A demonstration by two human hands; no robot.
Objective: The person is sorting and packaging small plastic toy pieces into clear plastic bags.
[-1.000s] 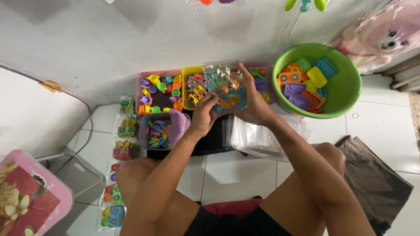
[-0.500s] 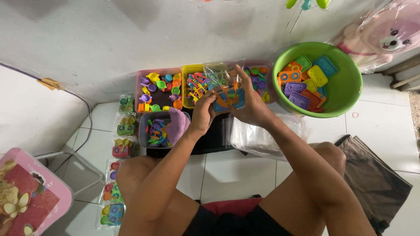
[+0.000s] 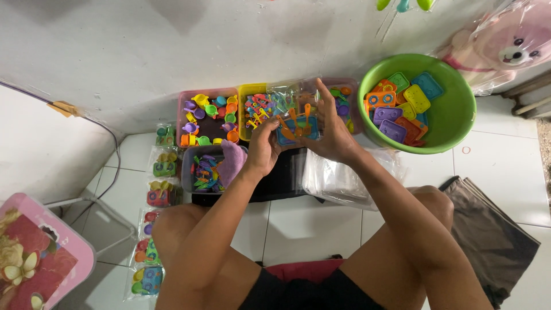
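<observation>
Together, the left hand (image 3: 263, 150) and right hand (image 3: 333, 136) pinch a clear plastic bag (image 3: 295, 117) of small orange and blue toys, fingers closed on its edges. Just beyond it sit a yellow tray (image 3: 250, 92) and a green basin (image 3: 453, 115).

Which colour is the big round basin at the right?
The basin is bright green; the head view shows it.

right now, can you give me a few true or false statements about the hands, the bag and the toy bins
1. Both hands, left hand and right hand, hold the clear bag. True.
2. The green basin is empty. False: it holds coloured square toy trays.
3. Orange toy utensils show inside the bag. True.
4. The filled toy packets lie at the person's right. False: they line the floor at the left.
5. A purple cloth lies on the grey bin. True.
</observation>
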